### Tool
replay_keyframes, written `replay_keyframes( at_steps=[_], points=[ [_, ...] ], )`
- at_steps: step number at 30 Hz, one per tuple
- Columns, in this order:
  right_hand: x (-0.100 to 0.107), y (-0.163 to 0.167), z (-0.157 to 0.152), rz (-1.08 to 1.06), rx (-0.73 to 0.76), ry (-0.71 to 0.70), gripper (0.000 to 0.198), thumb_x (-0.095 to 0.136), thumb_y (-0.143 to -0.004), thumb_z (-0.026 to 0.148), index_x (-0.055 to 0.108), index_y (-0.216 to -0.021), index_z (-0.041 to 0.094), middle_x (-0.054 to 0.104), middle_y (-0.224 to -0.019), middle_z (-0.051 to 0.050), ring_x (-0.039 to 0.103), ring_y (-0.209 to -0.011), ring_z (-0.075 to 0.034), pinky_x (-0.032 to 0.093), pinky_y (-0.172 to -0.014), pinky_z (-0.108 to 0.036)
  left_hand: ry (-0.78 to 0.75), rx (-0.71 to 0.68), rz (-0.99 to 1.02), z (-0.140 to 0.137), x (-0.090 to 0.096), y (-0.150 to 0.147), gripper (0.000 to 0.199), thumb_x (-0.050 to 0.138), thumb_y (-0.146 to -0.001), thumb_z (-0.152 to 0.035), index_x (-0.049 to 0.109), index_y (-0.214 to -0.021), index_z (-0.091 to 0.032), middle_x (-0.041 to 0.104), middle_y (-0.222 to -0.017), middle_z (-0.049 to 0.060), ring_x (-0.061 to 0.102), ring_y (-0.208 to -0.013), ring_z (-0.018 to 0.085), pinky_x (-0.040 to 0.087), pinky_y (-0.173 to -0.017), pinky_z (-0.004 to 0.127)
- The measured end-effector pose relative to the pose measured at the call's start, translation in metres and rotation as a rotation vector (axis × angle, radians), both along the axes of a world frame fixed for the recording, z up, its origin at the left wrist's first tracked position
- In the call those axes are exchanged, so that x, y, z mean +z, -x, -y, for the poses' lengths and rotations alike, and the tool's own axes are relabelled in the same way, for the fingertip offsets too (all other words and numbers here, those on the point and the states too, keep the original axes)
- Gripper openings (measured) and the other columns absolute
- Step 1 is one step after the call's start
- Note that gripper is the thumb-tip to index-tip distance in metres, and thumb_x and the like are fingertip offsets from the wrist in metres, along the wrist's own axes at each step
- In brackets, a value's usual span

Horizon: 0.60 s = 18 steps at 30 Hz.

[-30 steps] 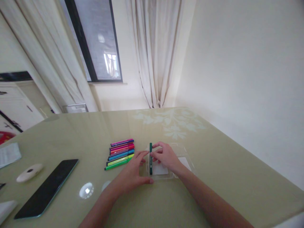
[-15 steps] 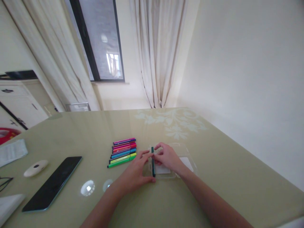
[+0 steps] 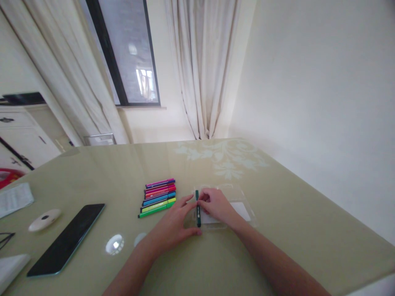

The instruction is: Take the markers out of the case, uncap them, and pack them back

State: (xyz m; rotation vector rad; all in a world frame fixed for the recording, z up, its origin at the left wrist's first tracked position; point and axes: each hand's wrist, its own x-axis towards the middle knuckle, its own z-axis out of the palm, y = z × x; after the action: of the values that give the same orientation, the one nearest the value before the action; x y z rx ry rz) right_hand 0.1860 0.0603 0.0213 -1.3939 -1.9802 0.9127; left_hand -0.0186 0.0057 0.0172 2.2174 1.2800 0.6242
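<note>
A dark green marker [image 3: 198, 217] lies lengthwise along the left side of a clear plastic case [image 3: 236, 193], which is open flat on the table. My right hand [image 3: 216, 204] is closed, its thumb and fingertips pinching the marker near its upper middle. My left hand [image 3: 175, 222] spans the case's left edge, thumb at the near corner and fingers reaching to the marker, holding the case. Pale card or paper [image 3: 241, 211] shows in the case, partly hidden by my right hand. Left of the case, several coloured markers [image 3: 159, 199] lie side by side in a row.
A black-screened tablet or phone [image 3: 68, 238] lies on the table [image 3: 108, 176] to the left. Beyond it are a white oval object [image 3: 45, 220], a pale packet [image 3: 15, 200], a dark cable [image 3: 6, 238] and a white object's corner [image 3: 12, 267]. A wall [image 3: 308, 102] borders the right side.
My right fingers have drawn together onto the dark green marker, after being more spread beside it. My left hand stays at the case's left edge. The view has shifted slightly.
</note>
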Motion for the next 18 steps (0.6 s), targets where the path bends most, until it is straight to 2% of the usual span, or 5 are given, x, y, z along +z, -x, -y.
replay_keyframes(
  at_steps=[2,5,8,13,18],
  points=[
    [0.002,-0.001,0.000,0.017,-0.010,-0.014,0.007,0.071,-0.081,0.014,0.070,-0.075,0.018,0.069,-0.063,0.001,0.063,-0.057,-0.014,0.043,-0.058,-0.023,-0.046,0.069,0.011,-0.005,0.002,0.008,0.065,0.079,-0.080,-0.046,0.059,-0.140,-0.029,0.054,-0.152,0.010,0.052,-0.137,0.032,0.042,-0.114,0.047],
    [0.005,-0.003,-0.002,0.020,-0.050,-0.035,0.008,0.066,-0.084,0.016,0.072,-0.079,0.018,0.071,-0.066,0.000,0.063,-0.058,-0.014,0.045,-0.061,-0.024,-0.140,0.292,-0.014,-0.017,0.005,0.028,0.027,0.066,-0.090,-0.036,0.069,-0.112,-0.022,0.070,-0.121,0.011,0.064,-0.114,0.030,0.049,-0.100,0.046],
    [0.006,-0.004,-0.004,-0.010,-0.077,-0.055,0.010,0.063,-0.087,0.020,0.073,-0.084,0.018,0.073,-0.073,-0.002,0.064,-0.061,-0.014,0.047,-0.064,-0.025,-0.153,0.429,-0.135,-0.025,0.007,0.048,0.009,0.067,-0.086,-0.029,0.068,-0.089,-0.021,0.071,-0.099,0.008,0.065,-0.100,0.030,0.048,-0.090,0.043],
    [0.006,-0.005,-0.004,-0.024,-0.086,-0.088,0.012,0.064,-0.087,0.024,0.074,-0.084,0.019,0.073,-0.073,-0.003,0.065,-0.063,-0.015,0.047,-0.065,-0.025,-0.059,0.364,-0.157,-0.024,0.009,0.050,0.011,0.072,-0.081,-0.030,0.067,-0.086,-0.022,0.071,-0.093,0.005,0.064,-0.092,0.026,0.044,-0.081,0.035],
    [0.007,-0.005,-0.003,-0.039,-0.090,-0.129,0.015,0.062,-0.088,0.026,0.073,-0.081,0.019,0.072,-0.071,-0.002,0.064,-0.063,-0.015,0.045,-0.063,-0.024,-0.098,0.304,-0.141,-0.022,0.007,0.040,0.010,0.073,-0.082,-0.027,0.065,-0.083,-0.023,0.070,-0.096,0.004,0.063,-0.097,0.026,0.044,-0.084,0.034]
  ],
)
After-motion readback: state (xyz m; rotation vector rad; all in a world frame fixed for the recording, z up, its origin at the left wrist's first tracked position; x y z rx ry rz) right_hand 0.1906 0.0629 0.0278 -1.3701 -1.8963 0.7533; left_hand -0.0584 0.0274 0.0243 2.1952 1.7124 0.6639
